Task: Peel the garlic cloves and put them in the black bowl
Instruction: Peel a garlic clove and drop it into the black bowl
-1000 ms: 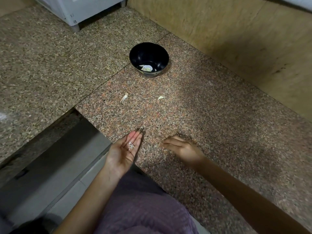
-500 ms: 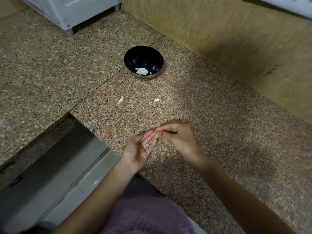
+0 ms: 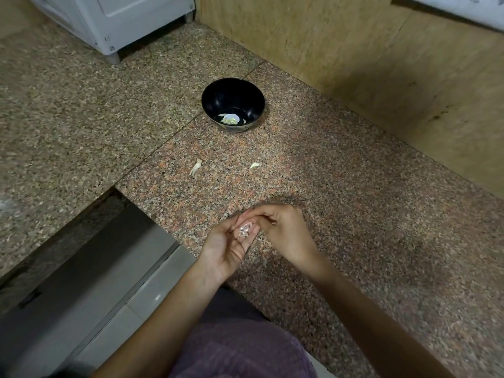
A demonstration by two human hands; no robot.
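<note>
The black bowl [image 3: 208, 100] stands on the granite counter, far from my hands, with peeled garlic cloves [image 3: 230, 119] at its bottom. A garlic clove with a skin tail [image 3: 196, 167] and a small pale clove [image 3: 254, 165] lie on the counter between bowl and hands. My left hand [image 3: 225, 252] is held palm up near the counter's front edge, with a little heap of garlic skin [image 3: 244, 230] lying on its fingers. My right hand [image 3: 286, 231] touches the left fingertips, its thumb and fingers pinched together over the skin heap.
A white appliance on feet [image 3: 122, 23] stands at the back left. A wooden wall [image 3: 381, 64] runs along the back right. The counter steps down to a lower ledge and floor [image 3: 95, 255] at the front left. Purple cloth over my lap [image 3: 240, 350] is below.
My right hand lifted off the counter and came over to my left fingertips. The left hand stayed palm up with the skin bits and rose slightly.
</note>
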